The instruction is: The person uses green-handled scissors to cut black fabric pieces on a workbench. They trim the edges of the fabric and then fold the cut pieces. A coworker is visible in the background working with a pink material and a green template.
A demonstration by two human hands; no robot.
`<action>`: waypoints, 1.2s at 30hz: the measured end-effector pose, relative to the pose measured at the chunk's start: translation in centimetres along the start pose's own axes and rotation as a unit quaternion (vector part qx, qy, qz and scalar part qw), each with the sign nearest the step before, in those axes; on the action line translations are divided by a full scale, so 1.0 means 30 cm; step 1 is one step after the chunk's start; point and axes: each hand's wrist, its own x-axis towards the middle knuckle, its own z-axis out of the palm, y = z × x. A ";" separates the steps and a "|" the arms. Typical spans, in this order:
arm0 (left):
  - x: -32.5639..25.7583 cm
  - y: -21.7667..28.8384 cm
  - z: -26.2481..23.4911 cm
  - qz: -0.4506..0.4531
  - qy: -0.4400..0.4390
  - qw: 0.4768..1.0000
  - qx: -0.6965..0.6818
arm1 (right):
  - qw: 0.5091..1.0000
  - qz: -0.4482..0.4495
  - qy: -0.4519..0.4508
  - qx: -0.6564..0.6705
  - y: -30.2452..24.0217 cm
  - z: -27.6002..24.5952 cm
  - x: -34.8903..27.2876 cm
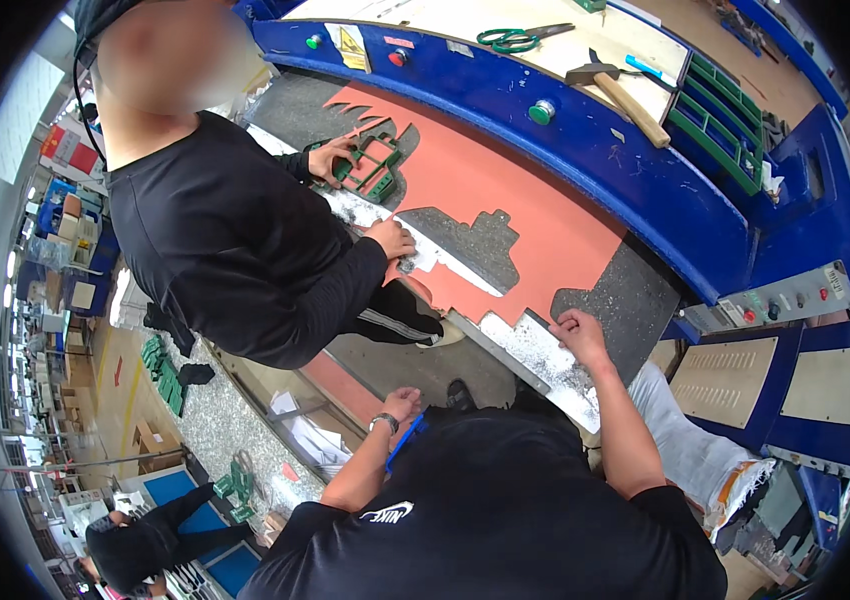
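My right hand (pixel 579 336) is at the near edge of a cut-out orange sheet (pixel 555 240), fingertips pinched at its corner over a white, scuffed board edge (pixel 535 350). My left hand (pixel 403 404), with a watch at the wrist, is held in front of my body, fingers curled; anything inside them is hidden. A blue strip (pixel 405 443) lies beside that wrist. Across from me, a co-worker's hand (pixel 333 160) rests on a green cutting die (pixel 370 168) on the sheet. The co-worker's other hand (pixel 391 238) touches the sheet's near edge.
A blue machine beam (pixel 505 110) with buttons spans behind the sheet. On its top lie green-handled scissors (pixel 511 40), a hammer (pixel 635 108) and green dies (pixel 715 130). A control panel (pixel 775 303) stands right. White wrapped material (pixel 685 430) is beside my right arm; a speckled table (pixel 225 410) stands left.
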 end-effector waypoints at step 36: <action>-0.001 -0.082 -0.001 0.004 0.009 1.000 0.014 | 0.999 -0.017 -0.023 -0.041 -0.016 -0.015 -0.001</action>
